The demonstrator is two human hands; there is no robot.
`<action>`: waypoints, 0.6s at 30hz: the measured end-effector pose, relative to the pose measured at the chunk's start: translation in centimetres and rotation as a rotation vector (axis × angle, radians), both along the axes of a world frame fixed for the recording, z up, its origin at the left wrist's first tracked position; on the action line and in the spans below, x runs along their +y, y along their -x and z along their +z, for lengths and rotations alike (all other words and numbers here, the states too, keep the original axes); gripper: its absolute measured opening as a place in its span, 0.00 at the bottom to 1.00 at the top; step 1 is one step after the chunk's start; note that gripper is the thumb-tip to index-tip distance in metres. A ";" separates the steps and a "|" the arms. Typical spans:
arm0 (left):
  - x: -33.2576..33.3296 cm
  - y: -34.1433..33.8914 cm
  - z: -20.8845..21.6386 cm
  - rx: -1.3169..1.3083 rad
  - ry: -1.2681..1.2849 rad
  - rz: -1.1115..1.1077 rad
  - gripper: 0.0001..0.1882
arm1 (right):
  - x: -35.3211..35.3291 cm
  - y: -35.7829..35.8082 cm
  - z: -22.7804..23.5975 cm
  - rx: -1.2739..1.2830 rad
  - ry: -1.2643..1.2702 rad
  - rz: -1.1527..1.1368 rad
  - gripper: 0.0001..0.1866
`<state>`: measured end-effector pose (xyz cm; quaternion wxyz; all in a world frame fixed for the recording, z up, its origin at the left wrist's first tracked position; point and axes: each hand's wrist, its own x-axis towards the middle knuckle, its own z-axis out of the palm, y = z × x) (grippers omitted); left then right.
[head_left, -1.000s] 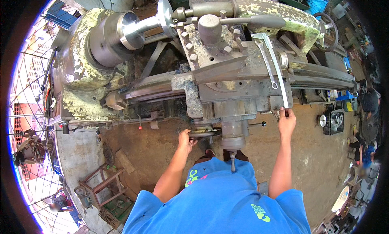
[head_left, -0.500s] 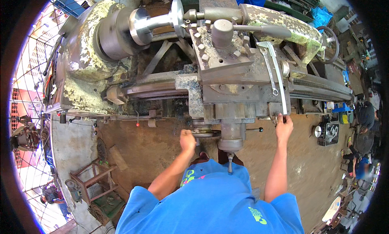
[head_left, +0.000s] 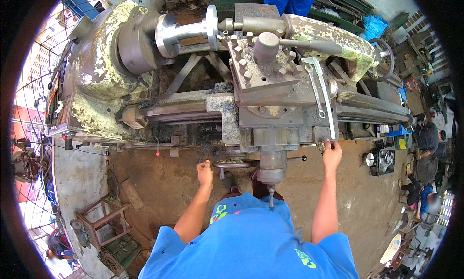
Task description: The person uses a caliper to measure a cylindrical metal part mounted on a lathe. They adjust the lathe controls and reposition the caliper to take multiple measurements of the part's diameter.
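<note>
My left hand [head_left: 205, 174] is closed with nothing visible in it, just left of the carriage handwheel [head_left: 236, 163] and its small handle. My right hand [head_left: 332, 156] has its fingers pinched at the front edge of the lathe carriage, below the lower end of a vernier caliper [head_left: 326, 101]. What those fingers hold is hidden. Beside the caliper lies a combination spanner [head_left: 315, 91]. A shiny flanged metal workpiece [head_left: 192, 30] sits between the chuck [head_left: 137, 43] and the tailstock centre [head_left: 226, 25]. The tool post [head_left: 266, 49] stands right of the workpiece, its long handle pointing right.
A ball-ended lever [head_left: 297, 158] and a cross-slide handle [head_left: 271, 197] jut toward my body. A wooden frame [head_left: 102, 221] stands at lower left. A black crate [head_left: 385, 161] sits on the floor at right. Someone in blue trousers [head_left: 290, 0] stands behind the lathe; other people are at far right.
My left hand has moved left, away from the handwheel. The handwheel's handle has shifted. The chuck, blurred before, now looks sharp. My right hand stays at the carriage edge.
</note>
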<state>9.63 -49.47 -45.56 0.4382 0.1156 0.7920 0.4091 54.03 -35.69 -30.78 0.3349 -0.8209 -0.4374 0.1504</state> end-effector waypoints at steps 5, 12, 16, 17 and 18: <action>1.0 0.9 -5.2 -0.821 0.173 -0.061 0.33 | 0.0 0.0 0.0 -0.008 -0.004 0.002 0.18; 0.9 -1.1 -1.4 -0.433 0.119 -0.154 0.40 | 0.2 -0.6 -0.4 0.009 0.034 0.007 0.18; 0.0 -6.0 3.9 0.158 0.140 -0.326 0.57 | 0.5 -0.5 -0.1 -0.032 0.075 -0.019 0.19; -0.1 -6.8 4.9 0.205 0.114 -0.388 0.58 | 0.5 -0.4 0.0 -0.037 0.053 -0.006 0.19; -0.2 -7.2 5.7 0.165 0.115 -0.417 0.60 | 0.6 -0.2 0.2 -0.034 0.049 -0.014 0.20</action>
